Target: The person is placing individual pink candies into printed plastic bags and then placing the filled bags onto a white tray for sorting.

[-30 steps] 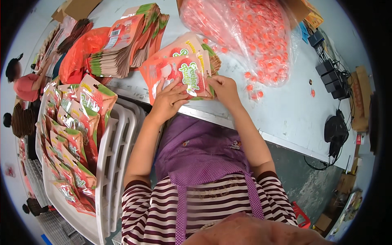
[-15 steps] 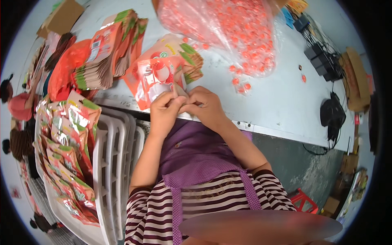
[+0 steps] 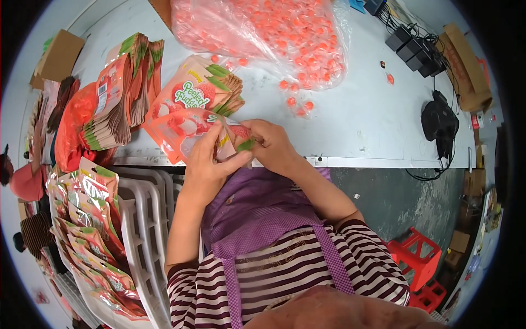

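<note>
A pink-and-red printed pouch [image 3: 183, 125] is at the table's near edge, with its green-marked end bent up between my hands. My left hand [image 3: 204, 167] is closed around the pouch's near side, thumb along its edge. My right hand [image 3: 273, 143] pinches the other side, fingers curled; its fingertips are partly hidden. Just beyond lies a fanned pile of matching flat pouches [image 3: 194, 90]. Whether anything is inside the held pouch, I cannot tell.
A large clear bag [image 3: 263, 33] of red wrapped pieces lies at the back, several loose pieces beside it. Bundled pouches [image 3: 118, 98] stand at left. Below them, filled pouches [image 3: 93, 230] lie in a white tray [image 3: 134, 241]. Black adapters [image 3: 413, 52] and a red stool [image 3: 413, 255] are at right.
My hands have moved apart a little, and the pouch's green-marked end now shows between them. The whole view has shifted, with the table's edge now nearly level.
</note>
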{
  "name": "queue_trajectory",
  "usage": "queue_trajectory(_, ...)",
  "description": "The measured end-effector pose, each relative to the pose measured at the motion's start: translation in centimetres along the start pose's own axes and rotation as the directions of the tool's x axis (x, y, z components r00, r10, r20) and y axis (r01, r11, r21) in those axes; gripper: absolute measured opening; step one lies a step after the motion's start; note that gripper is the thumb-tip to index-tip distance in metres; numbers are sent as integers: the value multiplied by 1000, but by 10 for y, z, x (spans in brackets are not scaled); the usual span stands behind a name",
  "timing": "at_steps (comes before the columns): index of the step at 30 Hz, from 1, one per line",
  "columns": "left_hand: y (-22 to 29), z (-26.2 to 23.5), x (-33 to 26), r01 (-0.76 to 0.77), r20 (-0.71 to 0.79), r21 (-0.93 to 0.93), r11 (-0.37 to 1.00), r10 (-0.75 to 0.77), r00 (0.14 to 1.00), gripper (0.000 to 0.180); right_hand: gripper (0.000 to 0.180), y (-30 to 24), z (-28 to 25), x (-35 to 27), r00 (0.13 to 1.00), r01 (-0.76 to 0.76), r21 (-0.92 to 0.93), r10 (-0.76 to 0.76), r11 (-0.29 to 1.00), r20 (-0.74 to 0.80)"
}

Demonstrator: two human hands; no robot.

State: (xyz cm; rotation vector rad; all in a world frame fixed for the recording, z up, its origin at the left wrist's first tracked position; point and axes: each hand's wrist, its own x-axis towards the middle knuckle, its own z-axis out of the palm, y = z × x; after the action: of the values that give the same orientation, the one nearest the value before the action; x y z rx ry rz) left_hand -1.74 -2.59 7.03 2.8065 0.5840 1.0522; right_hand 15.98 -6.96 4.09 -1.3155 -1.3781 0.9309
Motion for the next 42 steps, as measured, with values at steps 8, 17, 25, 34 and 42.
queue_trajectory(8,7,-10,17,94,286,1,996,-90,954,35,9,8,-3,-4,998,45,-29,-47,999,-43)
queue_trajectory(17,-18,24,0,-30,126,-25,999,33,992,22,15,37,-15,-8,998,-56,74,58,996,-25)
queue_trajectory(25,-41,62,-15,397,92,-158,904,-387,917,12,40,30,-69,18,929,56,-714,-299,698,-220)
queue_trajectory(34,-40,62,-12,332,79,-147,932,-324,943,12,31,58,-71,23,974,95,-884,-227,458,-13)
queue_trajectory(42,-38,60,-12,340,85,-174,924,-330,940,12,15,62,-137,-42,956,71,-869,-283,491,-82)
